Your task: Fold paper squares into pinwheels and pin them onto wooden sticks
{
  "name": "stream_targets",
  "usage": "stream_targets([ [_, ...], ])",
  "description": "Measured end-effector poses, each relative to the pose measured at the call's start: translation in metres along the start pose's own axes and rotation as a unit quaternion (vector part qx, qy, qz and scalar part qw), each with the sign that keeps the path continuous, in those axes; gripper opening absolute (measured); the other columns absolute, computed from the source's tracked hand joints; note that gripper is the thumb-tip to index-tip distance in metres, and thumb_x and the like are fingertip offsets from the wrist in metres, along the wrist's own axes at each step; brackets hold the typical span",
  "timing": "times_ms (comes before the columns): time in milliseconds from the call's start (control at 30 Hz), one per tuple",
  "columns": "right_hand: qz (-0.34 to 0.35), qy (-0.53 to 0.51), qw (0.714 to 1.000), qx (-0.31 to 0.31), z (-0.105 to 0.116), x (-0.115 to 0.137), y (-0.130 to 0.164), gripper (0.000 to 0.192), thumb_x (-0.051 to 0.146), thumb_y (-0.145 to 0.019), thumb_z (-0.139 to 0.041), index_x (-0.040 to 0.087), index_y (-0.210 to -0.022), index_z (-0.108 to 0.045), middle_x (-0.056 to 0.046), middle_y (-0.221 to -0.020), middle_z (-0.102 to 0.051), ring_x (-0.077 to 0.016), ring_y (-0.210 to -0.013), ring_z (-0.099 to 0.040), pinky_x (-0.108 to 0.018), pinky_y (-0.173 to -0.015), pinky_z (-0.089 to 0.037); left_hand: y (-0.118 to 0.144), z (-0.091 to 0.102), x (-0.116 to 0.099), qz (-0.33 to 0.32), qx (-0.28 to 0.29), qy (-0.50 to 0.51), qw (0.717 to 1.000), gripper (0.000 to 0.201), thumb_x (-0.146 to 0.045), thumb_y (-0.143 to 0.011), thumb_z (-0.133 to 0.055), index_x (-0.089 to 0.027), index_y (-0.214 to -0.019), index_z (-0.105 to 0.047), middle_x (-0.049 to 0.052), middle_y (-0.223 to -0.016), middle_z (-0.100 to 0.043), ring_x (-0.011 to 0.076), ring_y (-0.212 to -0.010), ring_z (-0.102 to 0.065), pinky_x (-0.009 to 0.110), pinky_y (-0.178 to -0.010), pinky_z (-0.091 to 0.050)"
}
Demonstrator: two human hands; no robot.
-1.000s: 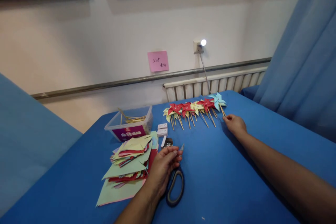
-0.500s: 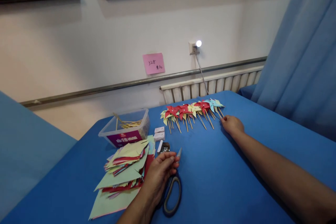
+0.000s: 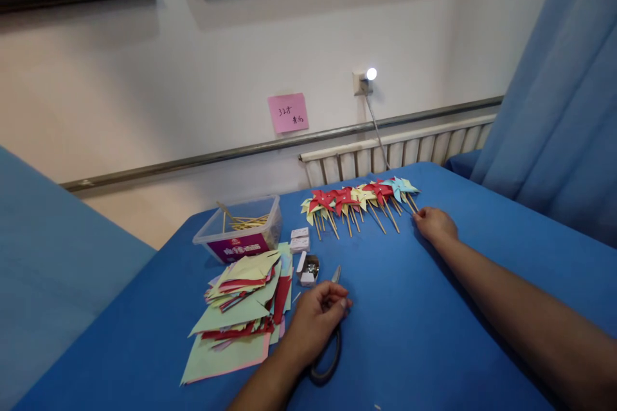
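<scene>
Scissors (image 3: 328,347) mostly hidden under left hand (image 3: 315,321).

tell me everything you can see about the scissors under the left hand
The scissors lie flat on the blue table, just right of the stack of coloured paper. The left hand rests over their middle, hiding most of the blades. A grey metal tip pokes out beyond the fingers, pointing away from the person; a dark loop handle shows below the hand, toward the person. Whether the blades are open cannot be told.
</scene>
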State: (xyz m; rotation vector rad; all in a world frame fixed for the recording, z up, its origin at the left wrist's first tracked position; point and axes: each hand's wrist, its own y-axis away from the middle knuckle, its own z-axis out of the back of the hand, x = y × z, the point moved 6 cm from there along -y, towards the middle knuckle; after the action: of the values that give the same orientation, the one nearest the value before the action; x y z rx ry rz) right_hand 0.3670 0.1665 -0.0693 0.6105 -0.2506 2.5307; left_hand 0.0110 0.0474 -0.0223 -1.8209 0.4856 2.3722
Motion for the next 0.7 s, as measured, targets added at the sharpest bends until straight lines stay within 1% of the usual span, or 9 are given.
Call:
stream_targets([
  [100,0.005,-0.014,1.000,-0.013,-0.001,-0.001,0.000,0.029,0.042,-0.087,-0.052,0.020,-0.088,-0.071,-0.011,-0.084,-0.072,-0.0238,-0.078,-0.066,-0.030,-0.062,-0.040,0.002,-0.002,-0.002,-0.024,0.002,-0.050,0.998,0.017,-0.026,-0.076,-0.065,-0.016,-0.090,-0.066,0.006,-0.082,-0.070,0.0178,-0.076,-0.063,0.029,-0.073,-0.047],
  [200,0.007,-0.038,0.999,-0.033,0.000,-0.001,0.001,0.027,0.040,-0.086,-0.053,0.019,-0.089,-0.069,-0.011,-0.086,-0.071,-0.0234,-0.079,-0.065,-0.031,-0.065,-0.041,0.000,-0.004,0.001,-0.040,0.006,-0.076,0.996,0.018,-0.028,-0.078,-0.063,-0.016,-0.091,-0.067,0.006,-0.083,-0.069,0.0190,-0.078,-0.063,0.030,-0.073,-0.047],
  [367,-0.002,-0.090,0.992,-0.093,0.015,-0.003,0.013,0.029,0.034,-0.087,-0.050,0.013,-0.101,-0.064,-0.015,-0.101,-0.066,-0.0261,-0.096,-0.061,-0.034,-0.080,-0.043,-0.003,-0.006,0.007,-0.079,0.015,-0.105,0.991,0.018,-0.029,-0.080,-0.062,-0.017,-0.092,-0.068,0.006,-0.085,-0.069,0.0188,-0.079,-0.063,0.029,-0.073,-0.046],
  [467,-0.001,-0.130,0.984,-0.122,0.025,0.002,0.033,0.031,0.026,-0.085,-0.047,0.011,-0.108,-0.061,-0.018,-0.110,-0.062,-0.0269,-0.104,-0.057,-0.036,-0.089,-0.041,-0.004,-0.006,0.010,-0.091,0.019,-0.107,0.990,0.018,-0.028,-0.081,-0.060,-0.017,-0.093,-0.067,0.006,-0.086,-0.069,0.0188,-0.079,-0.063,0.030,-0.073,-0.046],
  [533,0.008,-0.164,0.979,-0.123,0.025,0.014,0.056,0.031,0.022,-0.082,-0.047,0.011,-0.107,-0.061,-0.017,-0.111,-0.060,-0.0262,-0.103,-0.057,-0.036,-0.091,-0.040,-0.004,-0.006,0.013,-0.094,0.021,-0.103,0.990,0.019,-0.028,-0.080,-0.060,-0.017,-0.094,-0.067,0.006,-0.086,-0.069,0.0189,-0.079,-0.063,0.030,-0.073,-0.046],
  [567,0.014,-0.185,0.976,-0.116,0.021,0.023,0.070,0.029,0.021,-0.081,-0.047,0.012,-0.105,-0.061,-0.017,-0.110,-0.061,-0.0251,-0.097,-0.059,-0.036,-0.089,-0.041,-0.005,-0.006,0.015,-0.094,0.023,-0.102,0.990,0.019,-0.028,-0.080,-0.060,-0.017,-0.094,-0.067,0.006,-0.086,-0.069,0.0189,-0.079,-0.063,0.030,-0.073,-0.046],
  [633,0.034,-0.237,0.967,-0.088,0.007,0.049,0.103,0.025,0.022,-0.078,-0.050,0.015,-0.098,-0.063,-0.013,-0.103,-0.063,-0.0213,-0.082,-0.061,-0.034,-0.081,-0.045,-0.005,-0.006,0.017,-0.094,0.024,-0.096,0.991,0.018,-0.027,-0.079,-0.062,-0.017,-0.093,-0.067,0.007,-0.086,-0.070,0.0190,-0.079,-0.063,0.030,-0.074,-0.046],
  [700,0.055,-0.298,0.952,-0.049,-0.013,0.082,0.137,0.024,0.025,-0.076,-0.052,0.017,-0.096,-0.063,-0.007,-0.088,-0.066,-0.0183,-0.069,-0.060,-0.030,-0.069,-0.047,-0.005,-0.005,0.017,-0.098,0.028,-0.084,0.991,0.017,-0.026,-0.078,-0.062,-0.017,-0.093,-0.067,0.006,-0.086,-0.070,0.0190,-0.078,-0.063,0.029,-0.074,-0.046],
])
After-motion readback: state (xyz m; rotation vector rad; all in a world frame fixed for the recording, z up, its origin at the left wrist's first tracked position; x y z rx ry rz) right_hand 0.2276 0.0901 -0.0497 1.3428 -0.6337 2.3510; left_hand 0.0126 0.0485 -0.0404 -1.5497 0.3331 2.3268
